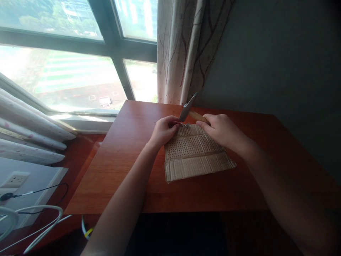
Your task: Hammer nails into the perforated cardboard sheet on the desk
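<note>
My right hand (pixel 220 129) is wrapped round the wooden handle of a hammer (pixel 187 108). The metal head slants, its lower end close to the fingertips of my left hand (pixel 165 131). Those fingers are pinched together at the far left corner of a piece of cardboard (pixel 197 166). A bit of red shows at the fingertips, but what they hold is too small to name. Rows of small holes cover the cardboard's upper part. Several small dark pieces (pixel 185 125) line its far edge, just beside the left fingers.
The cardboard lies on a reddish-brown wooden table (pixel 125 142). Beyond the table's far and left sides are a window (pixel 80 78) and curtains (pixel 176 53). A grey wall (pixel 279 64) stands at the right. White cables (pixel 50 209) and a wall socket (pixel 16 179) are at lower left.
</note>
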### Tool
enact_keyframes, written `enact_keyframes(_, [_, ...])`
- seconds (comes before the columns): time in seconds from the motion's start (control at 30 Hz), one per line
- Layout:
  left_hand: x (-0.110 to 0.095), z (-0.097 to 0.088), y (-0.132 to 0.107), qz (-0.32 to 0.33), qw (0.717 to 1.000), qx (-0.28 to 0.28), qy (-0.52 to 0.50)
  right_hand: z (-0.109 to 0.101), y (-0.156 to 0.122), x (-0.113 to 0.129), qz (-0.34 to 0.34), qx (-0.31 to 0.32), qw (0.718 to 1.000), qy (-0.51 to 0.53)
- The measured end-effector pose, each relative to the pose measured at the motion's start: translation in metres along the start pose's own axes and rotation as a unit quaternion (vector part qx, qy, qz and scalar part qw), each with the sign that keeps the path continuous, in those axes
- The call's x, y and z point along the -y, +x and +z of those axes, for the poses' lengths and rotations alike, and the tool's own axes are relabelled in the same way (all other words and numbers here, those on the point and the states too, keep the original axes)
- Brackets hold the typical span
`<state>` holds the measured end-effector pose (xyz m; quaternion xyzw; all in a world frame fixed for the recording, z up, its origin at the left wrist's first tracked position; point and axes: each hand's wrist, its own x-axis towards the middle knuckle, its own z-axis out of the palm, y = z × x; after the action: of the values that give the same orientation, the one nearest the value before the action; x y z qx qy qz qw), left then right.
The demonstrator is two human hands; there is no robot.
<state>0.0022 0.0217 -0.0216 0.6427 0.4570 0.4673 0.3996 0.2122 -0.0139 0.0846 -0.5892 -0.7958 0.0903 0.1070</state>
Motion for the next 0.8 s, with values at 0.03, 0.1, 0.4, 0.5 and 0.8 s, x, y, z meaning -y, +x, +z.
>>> enact_keyframes(0.03, [0.000, 0.000, 0.000, 0.002, 1.000, 0.006, 0.004, 0.002, 0.000, -0.001, -0.003, 0.004, 1.000, -0.008])
enact_keyframes(0.1, [0.000, -0.001, 0.000, 0.006, 1.000, 0.016, 0.020, 0.006, 0.000, -0.002, -0.005, 0.011, 1.000, -0.019])
enact_keyframes(0.4, [-0.004, 0.000, -0.002, -0.017, 1.000, 0.007, 0.001, 0.001, -0.005, -0.003, -0.015, -0.049, 0.998, 0.031])
enact_keyframes(0.5, [-0.005, -0.001, -0.002, -0.018, 1.000, 0.010, 0.004, -0.003, -0.008, -0.004, -0.017, -0.079, 0.995, 0.056])
enact_keyframes(0.8, [-0.003, -0.002, -0.001, 0.001, 0.999, 0.005, 0.038, 0.005, -0.024, -0.042, 0.076, -0.217, 0.951, 0.207])
